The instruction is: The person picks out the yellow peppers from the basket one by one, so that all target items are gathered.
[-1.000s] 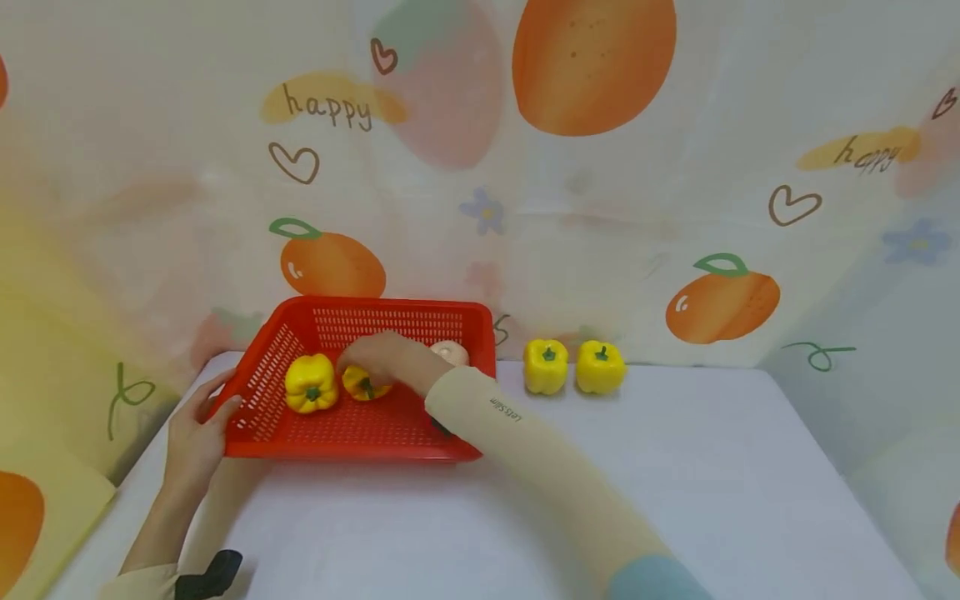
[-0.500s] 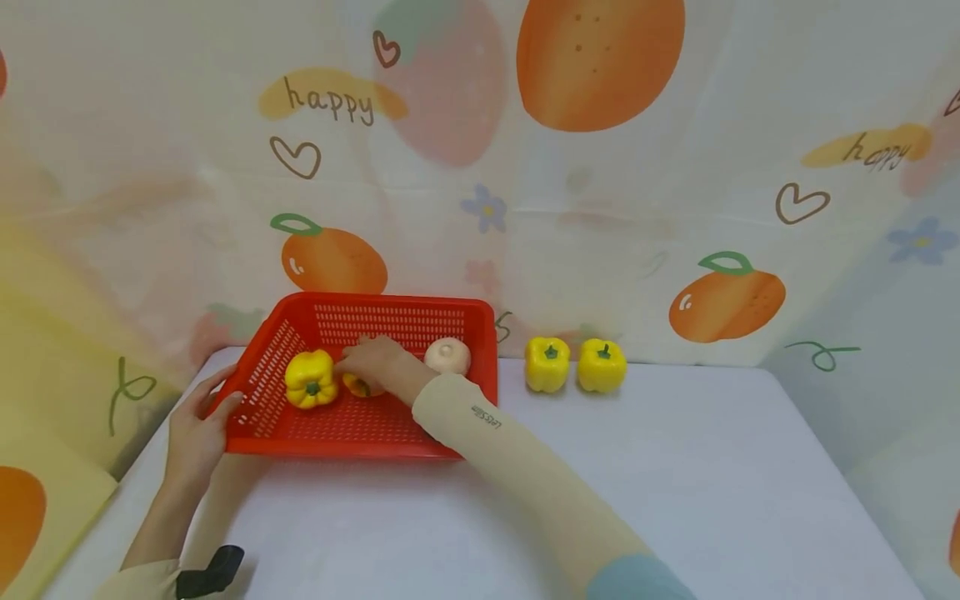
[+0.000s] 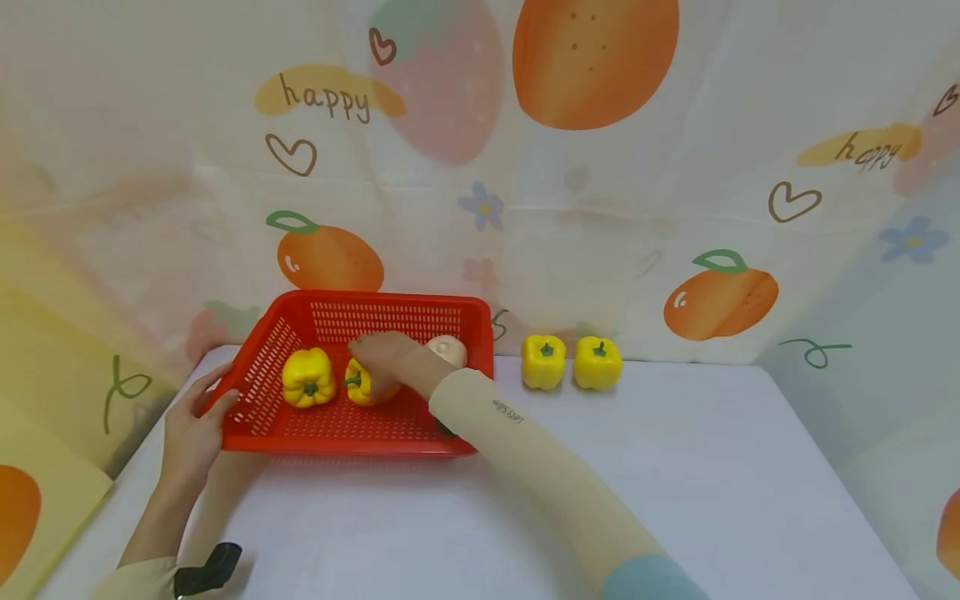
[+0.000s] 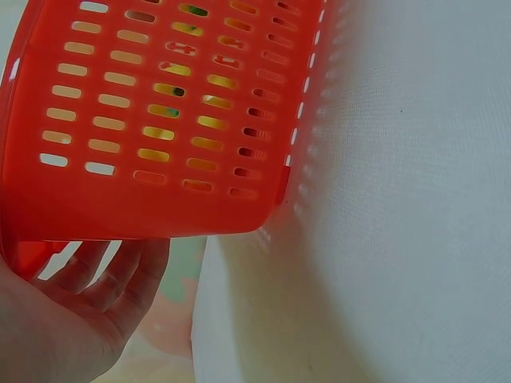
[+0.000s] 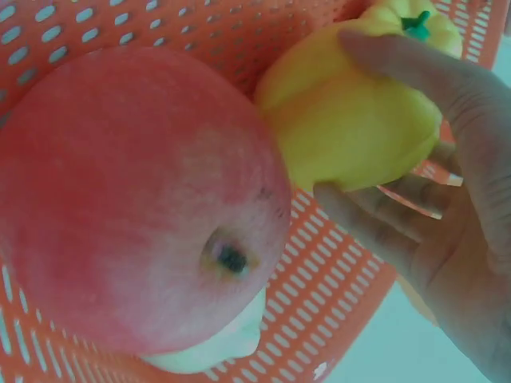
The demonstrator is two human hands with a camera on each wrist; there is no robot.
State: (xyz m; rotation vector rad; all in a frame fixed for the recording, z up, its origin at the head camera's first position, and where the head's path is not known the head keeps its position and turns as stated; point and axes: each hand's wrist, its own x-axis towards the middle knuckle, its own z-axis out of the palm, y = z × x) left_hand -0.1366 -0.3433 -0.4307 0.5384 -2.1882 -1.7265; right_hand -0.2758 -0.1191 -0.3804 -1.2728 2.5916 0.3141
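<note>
My left hand (image 3: 193,429) grips the left rim of a red plastic basket (image 3: 352,446). In the left wrist view its fingers (image 4: 136,291) curl under the basket's edge. Inside the basket, my right hand (image 3: 393,358) holds a yellow bell pepper (image 3: 362,387), whose green stem points left. The right wrist view shows the thumb over that pepper (image 5: 351,112) and fingertips against its lower side. Another yellow bell pepper (image 3: 308,379) lies to its left. At the basket's right end sits a round reddish fruit (image 5: 152,199), partly hidden by my right arm in the head view.
Two yellow bell peppers, one (image 3: 543,363) beside the other (image 3: 597,364), stand on the white table (image 3: 675,467) right of the basket. A pale greenish thing (image 5: 215,347) lies under the reddish fruit. A fruit-patterned cloth (image 3: 585,192) hangs behind.
The pepper in my right hand has turned, its stem now pointing left. That hand shifted slightly left, then back right. My left hand and the basket stay in place.
</note>
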